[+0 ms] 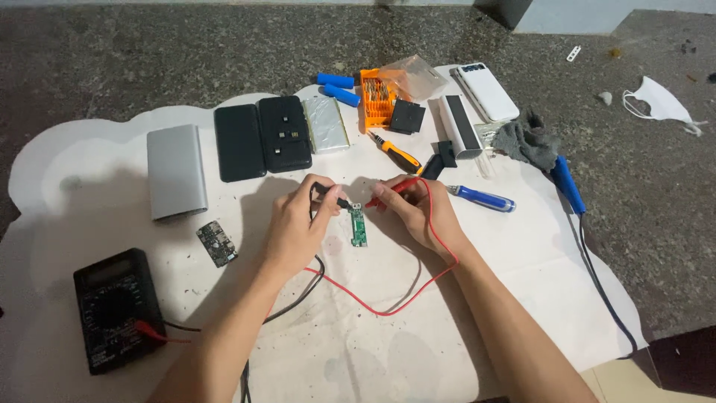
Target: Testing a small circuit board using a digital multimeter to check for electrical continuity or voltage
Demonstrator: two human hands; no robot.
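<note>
While both hands work over the middle of the white sheet [522, 254] that covers the desk [112, 60], a black meter [115, 310] lies at the far left near the edge, its red and black wires trailing across towards the centre. Behind it sit a grey metal case [176, 170], a small dark circuit board [217, 243], two black shells [262, 137] and a silver battery pack [325, 124]. The left hand [294, 227] has its grip clamped on the black probe [332, 195], whose tip meets the top end of the narrow green board [358, 227] lying flat between the hands. The right hand [421, 213] pinches the red probe [391, 191], its tip also at the board's top end. Further right lie two blue cells [337, 87], an orange bit holder [377, 98], an orange-handled screwdriver [397, 153], a white case [488, 91], a grey rag [529, 142] and a blue-handled screwdriver [483, 198]. Since nothing holds the green board down, I judge a nudge from either tip could slide it, and the two tips, so close together, could bridge neighbouring contacts. Exactly which pads the tips touch is too small to tell, the meter's screen is unreadable, and the wrists hide part of the red wire [373, 304].
</note>
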